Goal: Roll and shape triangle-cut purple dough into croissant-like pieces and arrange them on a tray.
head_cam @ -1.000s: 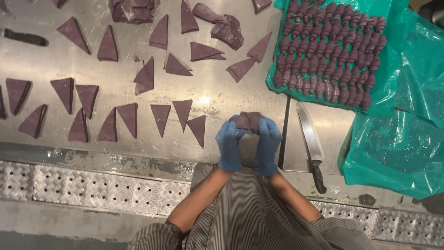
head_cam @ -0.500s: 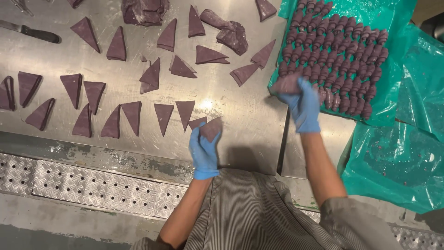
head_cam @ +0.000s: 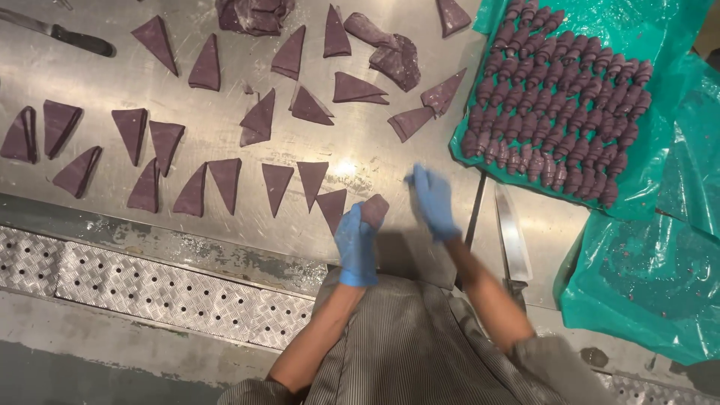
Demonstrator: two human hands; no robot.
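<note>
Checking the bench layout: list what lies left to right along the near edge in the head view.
Row of purple dough triangles → left blue-gloved hand holding a purple dough piece → right blue-gloved hand → steel knife → green plastic sheet.

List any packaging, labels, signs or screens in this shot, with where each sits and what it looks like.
No labels, signs or screens show.
Green plastic sheet: top right, crinkled, lining under rows of rolled purple dough pieces.
Second green plastic sheet: lower right on the steel table, crumpled, speckled with crumbs.
Left hand, blue-gloved, holds a purple dough piece; right hand is empty.
</note>
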